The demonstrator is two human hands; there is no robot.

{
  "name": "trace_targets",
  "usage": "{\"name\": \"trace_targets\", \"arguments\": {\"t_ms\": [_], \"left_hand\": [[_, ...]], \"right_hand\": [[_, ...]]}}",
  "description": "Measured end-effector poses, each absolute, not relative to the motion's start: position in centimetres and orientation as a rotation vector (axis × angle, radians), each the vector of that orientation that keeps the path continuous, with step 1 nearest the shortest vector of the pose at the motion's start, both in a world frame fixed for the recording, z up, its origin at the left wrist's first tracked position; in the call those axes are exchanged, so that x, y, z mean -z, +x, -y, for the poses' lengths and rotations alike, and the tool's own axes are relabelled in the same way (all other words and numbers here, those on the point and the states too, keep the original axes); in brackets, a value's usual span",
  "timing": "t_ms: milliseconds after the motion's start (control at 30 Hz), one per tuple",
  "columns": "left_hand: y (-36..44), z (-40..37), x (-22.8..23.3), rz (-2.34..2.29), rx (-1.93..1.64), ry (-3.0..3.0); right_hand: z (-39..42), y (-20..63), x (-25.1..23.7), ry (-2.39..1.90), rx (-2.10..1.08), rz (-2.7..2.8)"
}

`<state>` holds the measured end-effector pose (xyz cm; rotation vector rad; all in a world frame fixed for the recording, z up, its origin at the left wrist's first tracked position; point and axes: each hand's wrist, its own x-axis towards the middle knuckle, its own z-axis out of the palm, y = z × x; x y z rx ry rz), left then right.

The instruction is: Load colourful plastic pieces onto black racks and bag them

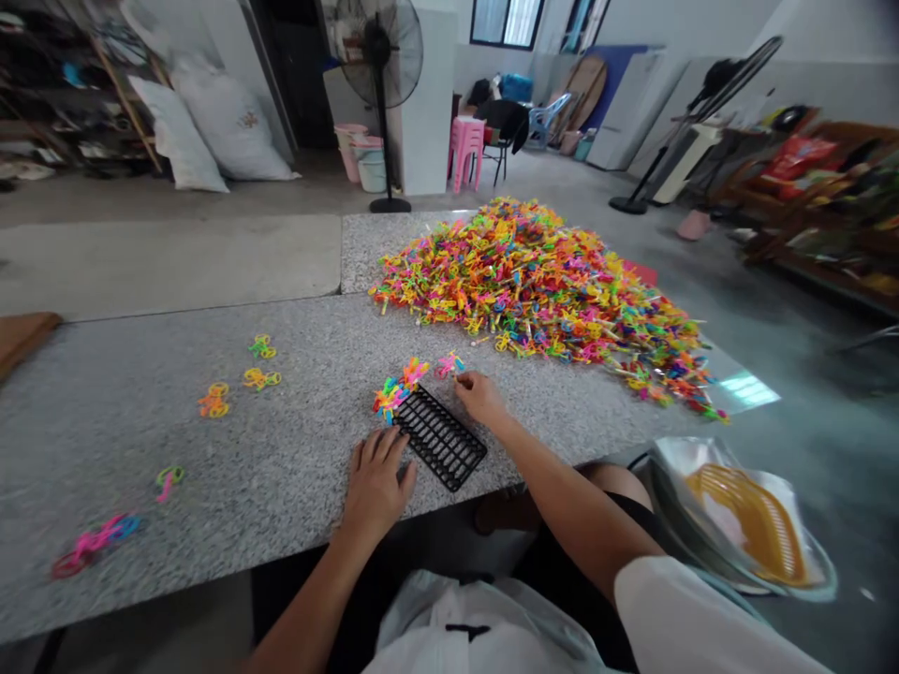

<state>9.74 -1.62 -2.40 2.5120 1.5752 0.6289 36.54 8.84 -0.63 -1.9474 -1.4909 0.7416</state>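
A black plastic rack (442, 438) with rows of slots lies slanted on the speckled stone table. My left hand (379, 477) rests flat beside its left edge, fingers stretched out and holding nothing. At the rack's far corner sits a cluster of small bright plastic pieces (390, 398), with more pink and orange ones (414, 372) beside it. My right hand (478, 398) is closed in a pinch just beyond the rack's right side. Its fingertips meet near a small pink and blue piece (449, 363); what they grip is too small to tell.
A big heap of colourful plastic pieces (534, 281) covers the table's far right. Several small groups lie to the left, among them a yellow-orange one (214, 401) and a pink-blue one (95, 545). A yellow basket (755, 524) stands low at my right. A fan (379, 56) stands beyond the table.
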Motion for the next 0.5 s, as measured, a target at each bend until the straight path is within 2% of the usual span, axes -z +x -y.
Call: {"name": "trace_targets", "arguments": {"t_ms": [167, 333, 500], "left_hand": [[10.0, 1.8, 1.6, -1.585, -0.578, 2.49], [10.2, 1.8, 1.6, -1.598, -0.565, 2.465], [10.3, 1.8, 1.3, -1.597, -0.549, 2.447]], "right_hand": [[-8.2, 33.6, -0.1, -1.751, -1.068, 1.243], [-8.6, 32.0, -0.7, -1.777, -1.009, 1.304], [-9.5, 30.8, -1.0, -1.789, -1.107, 1.396]]}}
